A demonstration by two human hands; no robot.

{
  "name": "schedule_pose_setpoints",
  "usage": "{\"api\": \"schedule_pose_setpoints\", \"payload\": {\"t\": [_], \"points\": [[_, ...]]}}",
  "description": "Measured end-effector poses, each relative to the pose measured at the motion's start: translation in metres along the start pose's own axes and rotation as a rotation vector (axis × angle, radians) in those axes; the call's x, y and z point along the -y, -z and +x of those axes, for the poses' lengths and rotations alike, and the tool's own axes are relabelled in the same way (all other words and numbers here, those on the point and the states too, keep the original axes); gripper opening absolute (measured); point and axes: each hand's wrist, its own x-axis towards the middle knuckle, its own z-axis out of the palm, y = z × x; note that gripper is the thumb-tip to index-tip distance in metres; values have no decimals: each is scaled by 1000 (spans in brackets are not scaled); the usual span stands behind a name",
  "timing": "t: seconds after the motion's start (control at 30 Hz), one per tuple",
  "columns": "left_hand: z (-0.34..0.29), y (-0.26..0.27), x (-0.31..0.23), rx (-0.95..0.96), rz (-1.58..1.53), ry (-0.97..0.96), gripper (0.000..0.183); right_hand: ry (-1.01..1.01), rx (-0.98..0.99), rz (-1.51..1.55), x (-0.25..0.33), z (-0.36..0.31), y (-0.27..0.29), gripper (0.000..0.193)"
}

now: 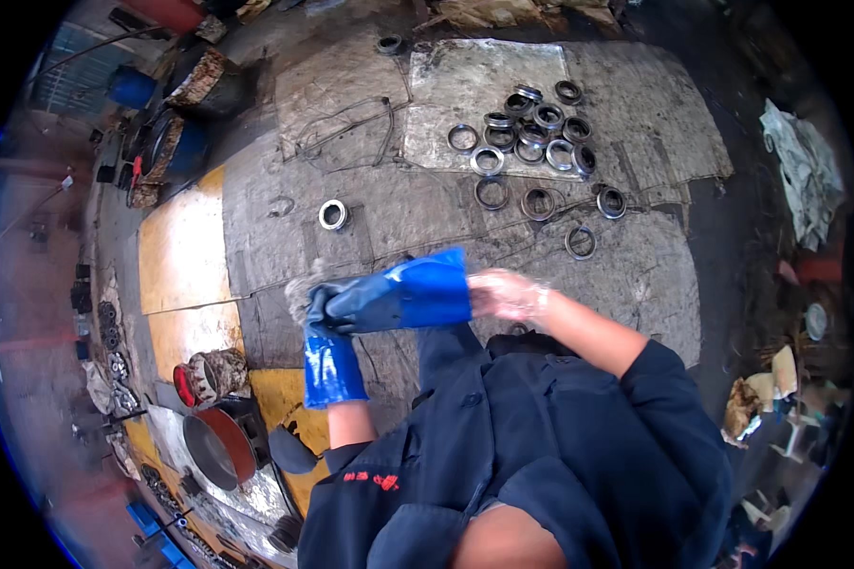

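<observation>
My left hand wears a long blue rubber glove and is closed around the finger end of a second blue glove. That glove stretches sideways toward my right arm, its wide cuff facing right. At the cuff opening is my right hand, its back and wrist bare or under a thin clear layer. Its fingers are hidden by the cuff and smeared by motion. A grey fuzzy wad shows beside my left hand; I cannot tell whether it is held. Ahead on the floor lies one metal ring.
Several metal rings lie clustered on worn sheets ahead. A drum-like container and a dirty can stand at left. Blue drums are far left. A pale cloth and scraps lie at right.
</observation>
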Motion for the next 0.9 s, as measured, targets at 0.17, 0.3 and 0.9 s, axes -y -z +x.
{"api": "schedule_pose_setpoints", "payload": {"t": [0.17, 0.3, 0.9], "points": [[90, 2, -74, -248, 17, -34, 43, -318, -570, -1600, -13, 4, 97, 40], [209, 36, -138, 1, -71, 152, 42, -57, -732, -1189, -132, 45, 146, 31], [380, -50, -214, 386, 43, 453, 63, -442, 66, -251, -15, 81, 36, 40]]}}
